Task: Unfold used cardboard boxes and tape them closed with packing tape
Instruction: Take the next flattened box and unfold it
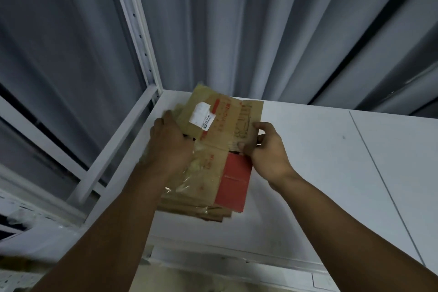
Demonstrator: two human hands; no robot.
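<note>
Head view. The left hand (169, 136) lies back-up on the left side of the top flattened box (220, 123). Its fingers bend over the box's left edge, gripping it, and the fingertips are hidden. The right hand (266, 149) pinches the right edge of the same box, with the thumb on the upper face and the curled fingers below.

The box is tilted, its far end raised above a stack of flattened boxes (189, 206) lying on a white shelf (320, 161). A white label (201, 115) sits on the box's far left part. A red panel (234, 180) shows at the near right, just beside the right wrist; whether it belongs to the held box cannot be told. Crinkled clear tape (189, 178) clings to the near left of the stack.

The stack lies in the shelf's left rear corner, near a perforated white upright (135, 23) and a slanted brace (118, 147). The shelf is bare to the right of the stack. A grey curtain (260, 19) hangs behind the rear edge.

Both forearms reach forward from the lower corners of the view and converge on the box, with the wrists nearly straight.
</note>
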